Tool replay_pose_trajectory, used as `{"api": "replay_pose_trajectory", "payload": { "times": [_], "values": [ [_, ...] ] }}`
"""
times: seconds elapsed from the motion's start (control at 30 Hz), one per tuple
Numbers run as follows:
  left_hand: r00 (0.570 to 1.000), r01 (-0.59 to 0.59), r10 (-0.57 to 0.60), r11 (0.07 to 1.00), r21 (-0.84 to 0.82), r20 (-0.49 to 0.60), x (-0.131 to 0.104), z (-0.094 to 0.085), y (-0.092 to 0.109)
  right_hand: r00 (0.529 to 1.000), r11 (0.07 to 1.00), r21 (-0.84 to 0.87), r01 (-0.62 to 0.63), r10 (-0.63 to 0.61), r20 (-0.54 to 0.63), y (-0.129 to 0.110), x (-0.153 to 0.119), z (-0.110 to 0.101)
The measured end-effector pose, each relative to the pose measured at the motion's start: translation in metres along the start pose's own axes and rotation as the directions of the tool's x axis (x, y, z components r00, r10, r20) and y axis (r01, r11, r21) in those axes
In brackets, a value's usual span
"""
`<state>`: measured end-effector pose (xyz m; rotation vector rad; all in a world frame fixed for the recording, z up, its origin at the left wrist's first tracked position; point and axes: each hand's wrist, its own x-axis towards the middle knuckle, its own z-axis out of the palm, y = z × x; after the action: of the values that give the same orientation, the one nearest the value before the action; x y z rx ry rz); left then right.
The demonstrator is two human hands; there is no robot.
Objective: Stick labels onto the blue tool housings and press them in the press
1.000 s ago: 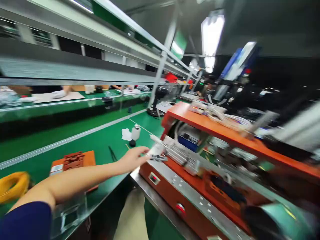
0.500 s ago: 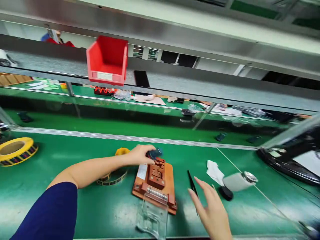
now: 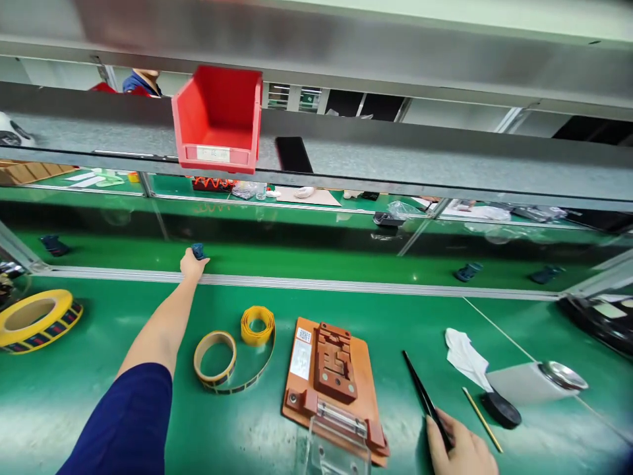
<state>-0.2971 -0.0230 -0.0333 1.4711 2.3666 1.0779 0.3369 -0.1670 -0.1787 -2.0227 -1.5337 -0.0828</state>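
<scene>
My left hand point(image 3: 192, 265) reaches far forward over the green strip behind the metal rail, its fingers closed round a small dark blue part point(image 3: 198, 251). Near the front edge, my right hand point(image 3: 462, 445) has its fingers on black tweezers point(image 3: 419, 382), which point away from me. Between the hands lies an orange-brown fixture point(image 3: 368, 369) with a raised, slotted block point(image 3: 336, 363). Its clear hinged cover point(image 3: 336, 455) is swung open towards me and partly out of view. Two rolls of label tape, a yellow roll point(image 3: 258, 326) and a tan-cored roll point(image 3: 215, 359), sit left of the fixture.
A larger yellow tape roll point(image 3: 42, 320) lies at far left. To the right are a swab stick point(image 3: 482, 419), white tissue point(image 3: 465, 356), a white bottle point(image 3: 531, 384) and a black cap point(image 3: 500, 409). Above, a shelf holds a red bin point(image 3: 217, 125) and a phone point(image 3: 293, 155).
My left hand has moved from above the fixture to the far left, carrying the dark blue part past the rail. My right hand has come down and closed on the tweezers.
</scene>
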Motion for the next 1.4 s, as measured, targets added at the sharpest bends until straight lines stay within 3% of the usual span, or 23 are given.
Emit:
{"api": "replay_pose_trajectory", "payload": {
  "times": [0.17,0.27,0.37,0.43,0.53,0.6,0.67,0.77,0.87,1.07,1.23,1.4],
  "values": [
    [0.997,0.029,-0.026,0.999,0.04,-0.068,-0.001,0.001,-0.008,1.0,0.997,-0.073,0.001,0.0,0.009,-0.007,-0.007,-0.001],
    [0.994,-0.03,0.039,0.996,0.087,-0.104,-0.013,0.003,0.001,1.0,0.995,-0.103,-0.005,0.005,-0.001,-0.016,-0.012,-0.003],
    [0.979,-0.202,0.201,0.974,0.102,0.027,-0.038,0.007,0.023,0.999,0.993,-0.112,-0.032,0.032,-0.004,-0.025,-0.014,-0.006],
    [0.919,-0.349,0.327,0.935,0.068,0.219,-0.066,0.009,0.042,0.999,0.993,-0.11,-0.045,0.046,0.006,-0.029,-0.014,-0.008],
    [0.755,-0.516,0.462,0.856,-0.013,0.466,-0.116,0.016,0.076,0.997,0.993,-0.1,-0.067,0.069,0.019,-0.032,-0.014,-0.01],
    [0.655,-0.612,0.479,0.79,0.038,0.584,-0.145,0.023,0.097,0.998,0.994,-0.083,-0.064,0.066,0.018,-0.033,-0.015,-0.011],
    [0.613,-0.683,0.434,0.711,0.166,0.66,-0.164,0.035,0.115,0.998,0.996,-0.065,-0.056,0.057,0.012,-0.033,-0.016,-0.012],
    [0.644,-0.695,0.371,0.648,0.31,0.669,-0.169,0.055,0.129,0.998,0.998,-0.027,-0.056,0.056,0.011,-0.034,-0.017,-0.015],
    [0.687,-0.671,0.357,0.645,0.365,0.633,-0.156,0.072,0.132,0.999,0.999,0.019,-0.049,0.049,0.014,-0.036,-0.018,-0.018],
    [0.748,-0.641,0.42,0.658,0.395,0.514,-0.136,0.08,0.123,0.999,0.997,0.062,-0.039,0.039,0.002,-0.038,-0.019,-0.02],
    [0.786,-0.616,0.498,0.684,0.391,0.367,-0.156,0.055,0.101,1.0,0.998,0.06,-0.008,0.01,-0.029,-0.036,-0.022,-0.019],
    [0.811,-0.584,0.49,0.715,0.384,0.32,-0.204,0.007,0.049,1.0,0.999,0.049,0.006,-0.004,-0.026,-0.035,-0.023,-0.019]
  ]
}}
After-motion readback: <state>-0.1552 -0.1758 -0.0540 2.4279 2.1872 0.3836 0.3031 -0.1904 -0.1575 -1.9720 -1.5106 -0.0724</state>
